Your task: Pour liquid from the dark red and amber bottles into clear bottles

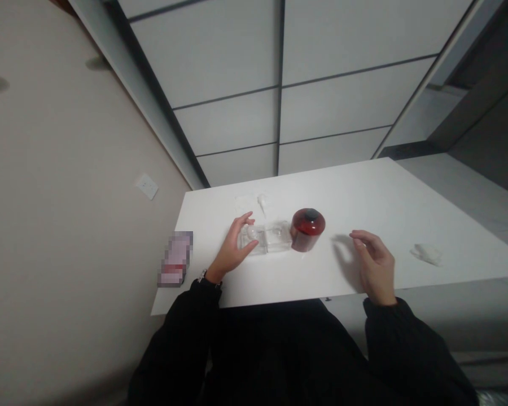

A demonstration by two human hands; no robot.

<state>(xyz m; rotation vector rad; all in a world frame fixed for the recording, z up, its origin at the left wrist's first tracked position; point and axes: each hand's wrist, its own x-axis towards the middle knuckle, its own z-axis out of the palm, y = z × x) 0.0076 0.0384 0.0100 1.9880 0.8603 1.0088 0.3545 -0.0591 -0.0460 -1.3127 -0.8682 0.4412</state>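
Note:
My left hand (233, 246) is at the left end of a clear plastic container (279, 243). Its thumb and fingers are spread to either side of that end; whether they touch it I cannot tell. Between them shows a small, round, clear thing (251, 232). Right beside the container stands a red, see-through bottle (306, 232) with a black cap, upright. To the right of the bottle, my right hand (376, 265) is raised over the table, thumb and forefinger brought together. Anything pinched there is too small to make out.
A small, whitish, pointed piece (262, 204) lies behind the container. Crumpled, pale, clear material (426, 254) rests at the right of the white table (262, 285). A blurred pinkish object (176, 259) is at the left edge, near the wall. Pale panels (232, 67) stand behind.

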